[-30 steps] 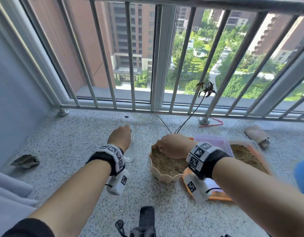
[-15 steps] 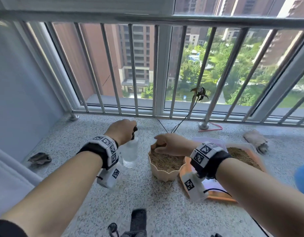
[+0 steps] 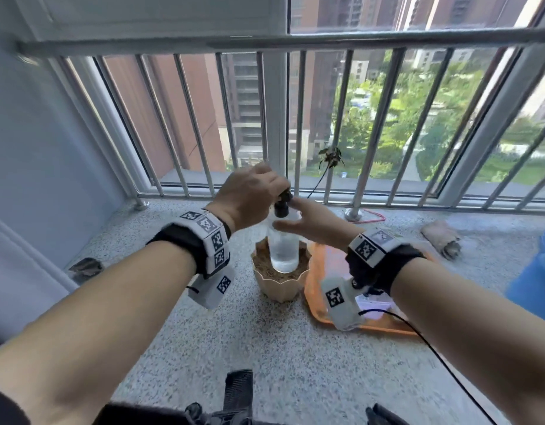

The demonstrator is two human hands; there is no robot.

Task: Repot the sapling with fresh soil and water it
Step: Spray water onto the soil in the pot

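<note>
Looking down past both forearms, I see tagged wristbands on each wrist and a speckled stone floor (image 3: 234,332) under everything. Near edge of view: a dark ribbed device, blurred, identity unclear.

Mid-field: a beige scalloped pot (image 3: 278,285) filled with brown soil (image 3: 262,266) stands on the floor, touching or just beside an orange tray (image 3: 318,305) on its right. A clear water bottle (image 3: 283,250) is held upright in the air in front of the pot, its base overlapping the soil in my view; whether it touches I cannot tell.

Left hand (image 3: 246,194): grip closed from above around the bottle's dark cap (image 3: 282,207). Right hand (image 3: 317,223): fingers spread and only loosely curled against the bottle's shoulder and neck, blurred; I cannot tell if it actually clasps.

Beyond the hands: the sapling (image 3: 331,156), a thin dark stem leaning right with a few drooping leaves at the top, rises behind the bottle toward the railing (image 3: 369,148). Its base is hidden by the hands and bottle.

Far right on the floor, a crumpled cloth (image 3: 441,237). Far left, a dark scrap (image 3: 85,268) by the wall.
</note>
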